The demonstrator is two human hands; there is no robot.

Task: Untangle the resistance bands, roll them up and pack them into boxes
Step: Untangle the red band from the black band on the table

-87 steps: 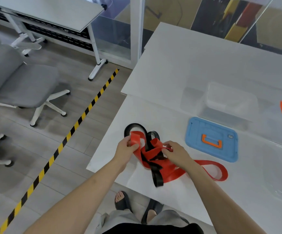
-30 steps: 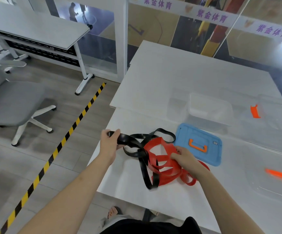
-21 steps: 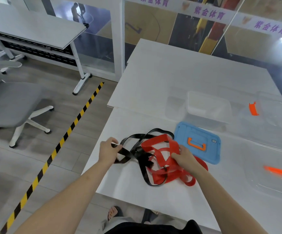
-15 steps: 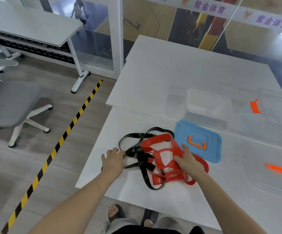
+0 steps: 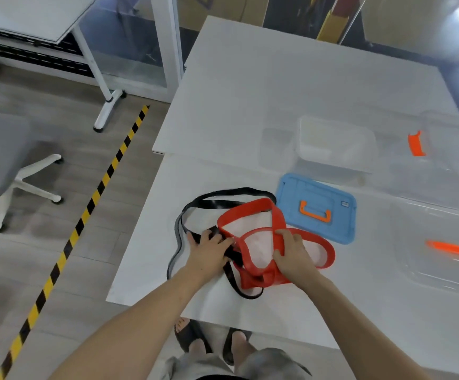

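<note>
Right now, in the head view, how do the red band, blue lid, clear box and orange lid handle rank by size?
Largest: red band, in spread loops.
Next: blue lid and clear box look alike; box is farther, so unranked.
Smallest: orange handle.

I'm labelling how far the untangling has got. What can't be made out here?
- Where the black band and red band cross: head view, under the left hand; whether it grips or presses is unclear.
- Red band's run inside the right hand grip: covered by that hand.
- Near-right clear box: cut by the frame edge, its orange part blurred.
</note>
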